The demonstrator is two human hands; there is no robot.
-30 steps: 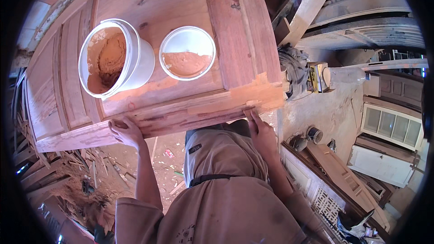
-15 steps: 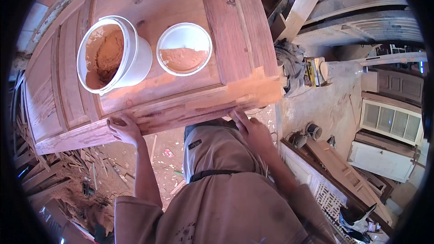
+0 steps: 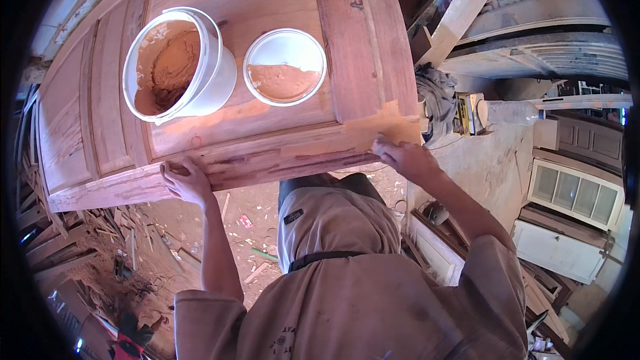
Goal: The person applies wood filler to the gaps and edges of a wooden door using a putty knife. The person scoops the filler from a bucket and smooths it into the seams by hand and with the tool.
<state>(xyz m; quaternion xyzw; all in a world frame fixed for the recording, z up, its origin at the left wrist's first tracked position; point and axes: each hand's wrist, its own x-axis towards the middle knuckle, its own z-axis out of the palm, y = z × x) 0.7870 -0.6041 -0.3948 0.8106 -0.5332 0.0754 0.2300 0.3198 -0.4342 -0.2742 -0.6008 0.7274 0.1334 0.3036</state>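
A wooden panelled door point(image 3: 267, 153) lies before me, its near edge marked with dark streaks. My left hand point(image 3: 189, 181) rests against that edge, fingers apart and slightly bent. At the near right corner my right hand point(image 3: 408, 160) is closed in a pinch around something small, mostly hidden by the fingers. Just beyond it, a smooth patch of orange-brown filler point(image 3: 383, 125) covers the corner. On the door stands a white bucket point(image 3: 219, 83) with a thin handle, holding orange-brown paste point(image 3: 177, 60). Right of the bucket lies a round white lid point(image 3: 285, 44), paste smeared over its lower half.
Wood scraps point(image 3: 157, 243) and shavings litter the floor at left. Along the right side, a white-framed glazed panel point(image 3: 573, 185) and a white panel point(image 3: 557, 237) lean together. A clear plastic bottle point(image 3: 510, 113) and dark cloth point(image 3: 437, 97) sit beyond the door's right end.
My right hand has moved right and away from me along the door's edge, to the filled corner. The left hand stays at the edge. The view has shifted slightly.
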